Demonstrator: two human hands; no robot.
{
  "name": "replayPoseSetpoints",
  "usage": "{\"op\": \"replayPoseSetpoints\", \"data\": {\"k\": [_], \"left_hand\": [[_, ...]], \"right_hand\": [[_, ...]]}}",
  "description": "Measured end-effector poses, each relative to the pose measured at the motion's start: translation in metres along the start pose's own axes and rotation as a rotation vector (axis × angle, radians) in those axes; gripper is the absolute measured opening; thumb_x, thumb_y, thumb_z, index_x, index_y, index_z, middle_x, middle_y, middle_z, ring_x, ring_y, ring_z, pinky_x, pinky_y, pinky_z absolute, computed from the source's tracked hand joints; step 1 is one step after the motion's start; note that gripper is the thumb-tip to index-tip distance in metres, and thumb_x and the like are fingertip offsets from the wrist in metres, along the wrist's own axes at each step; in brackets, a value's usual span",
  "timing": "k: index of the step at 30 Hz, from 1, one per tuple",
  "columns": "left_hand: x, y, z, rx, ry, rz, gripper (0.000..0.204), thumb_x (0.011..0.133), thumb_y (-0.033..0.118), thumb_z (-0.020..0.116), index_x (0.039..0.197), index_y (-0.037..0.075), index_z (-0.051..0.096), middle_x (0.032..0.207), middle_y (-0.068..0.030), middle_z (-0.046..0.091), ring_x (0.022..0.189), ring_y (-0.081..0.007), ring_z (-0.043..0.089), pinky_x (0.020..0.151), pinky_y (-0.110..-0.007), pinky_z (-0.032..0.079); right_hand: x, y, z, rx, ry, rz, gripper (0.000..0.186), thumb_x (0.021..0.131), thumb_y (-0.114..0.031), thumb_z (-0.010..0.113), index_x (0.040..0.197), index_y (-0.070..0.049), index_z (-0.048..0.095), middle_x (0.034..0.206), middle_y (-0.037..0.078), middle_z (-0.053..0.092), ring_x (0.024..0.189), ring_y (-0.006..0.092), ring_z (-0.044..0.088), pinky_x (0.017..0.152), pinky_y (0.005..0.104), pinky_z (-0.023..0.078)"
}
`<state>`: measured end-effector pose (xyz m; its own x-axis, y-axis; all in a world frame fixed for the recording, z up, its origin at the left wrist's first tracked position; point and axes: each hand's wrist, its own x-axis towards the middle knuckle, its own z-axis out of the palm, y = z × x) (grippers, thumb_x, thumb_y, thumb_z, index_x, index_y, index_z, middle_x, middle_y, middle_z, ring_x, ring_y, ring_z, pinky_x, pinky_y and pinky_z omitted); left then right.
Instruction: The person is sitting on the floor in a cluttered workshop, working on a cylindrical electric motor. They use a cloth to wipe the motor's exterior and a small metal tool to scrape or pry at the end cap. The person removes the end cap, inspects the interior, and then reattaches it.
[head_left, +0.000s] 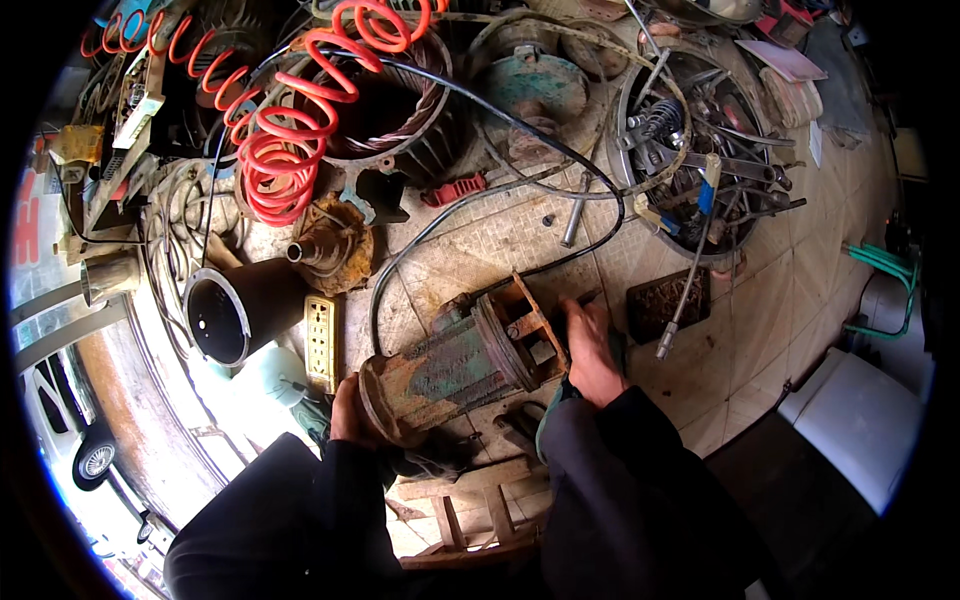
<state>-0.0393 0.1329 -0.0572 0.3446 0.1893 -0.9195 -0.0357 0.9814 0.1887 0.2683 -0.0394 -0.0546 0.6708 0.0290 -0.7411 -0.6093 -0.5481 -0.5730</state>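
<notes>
A rusty, worn green electric motor (445, 362) lies on its side on the tiled floor between my hands. My left hand (349, 413) is closed around the rim at its left end, with the fingertips partly hidden behind it. At the right end, by an open frame with a rusty flat bar (541, 322), my right hand (596, 352) grips the motor; some of its fingers are out of sight. A black cable (376, 300) loops around behind the motor. Under my forearms there is a low wooden stool (465, 520).
A metal basin (618, 150) full of tools stands at the far right, near a small dark tray (668, 303). Left of the motor are a yellow socket strip (321, 345) and a dark cylinder (250, 315). Red coiled hose (285, 165) hangs over a large motor housing (440, 130).
</notes>
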Motion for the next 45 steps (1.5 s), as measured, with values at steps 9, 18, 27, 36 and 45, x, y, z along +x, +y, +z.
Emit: {"op": "replayPoseSetpoints", "data": {"k": [9,18,27,36,45], "left_hand": [[-0.007,0.036,0.012,-0.047,0.095,0.372,0.051,0.103,0.044,0.045,0.135,0.006,0.058,0.130,-0.0132,0.064,0.120,-0.0317,0.060,0.104,-0.048,0.048],[0.007,0.031,0.001,0.066,0.193,0.741,0.028,0.103,0.028,0.057,0.122,0.007,0.061,0.120,-0.0083,0.067,0.113,-0.0242,0.062,0.101,-0.038,0.048],[0.029,0.052,-0.032,0.151,0.205,0.357,0.054,0.102,0.047,0.046,0.139,0.009,0.056,0.129,-0.0130,0.066,0.112,-0.0326,0.064,0.095,-0.046,0.054],[0.018,-0.009,-0.020,0.108,0.117,0.630,0.048,0.105,0.033,0.041,0.140,0.003,0.051,0.133,-0.0130,0.061,0.117,-0.0259,0.062,0.101,-0.040,0.051],[-0.008,-0.056,-0.020,0.214,-0.008,0.687,0.053,0.101,0.037,0.041,0.142,0.004,0.048,0.143,-0.0168,0.049,0.130,-0.0314,0.053,0.109,-0.047,0.045]], "right_hand": [[0.036,-0.016,0.045,0.379,-0.206,0.000,0.019,0.094,-0.020,0.065,0.101,-0.003,0.064,0.097,0.006,0.063,0.088,0.0179,0.060,0.073,0.0345,0.052],[0.037,-0.033,0.054,0.491,-0.314,-0.022,0.019,0.095,-0.017,0.065,0.101,0.000,0.069,0.097,0.003,0.066,0.086,0.0129,0.059,0.076,0.0313,0.049],[0.040,-0.020,0.064,0.478,-0.357,-0.030,0.024,0.098,-0.027,0.067,0.094,-0.003,0.068,0.086,0.000,0.063,0.076,0.0097,0.054,0.069,0.0307,0.045],[0.048,0.023,0.026,0.262,-0.408,-0.262,0.032,0.098,-0.028,0.062,0.085,0.001,0.065,0.078,-0.002,0.061,0.076,0.0073,0.053,0.066,0.0313,0.043],[0.048,0.064,0.005,0.323,-0.349,-0.078,0.032,0.094,-0.033,0.068,0.091,-0.002,0.064,0.080,0.002,0.061,0.074,0.0126,0.059,0.068,0.0311,0.050]]}}
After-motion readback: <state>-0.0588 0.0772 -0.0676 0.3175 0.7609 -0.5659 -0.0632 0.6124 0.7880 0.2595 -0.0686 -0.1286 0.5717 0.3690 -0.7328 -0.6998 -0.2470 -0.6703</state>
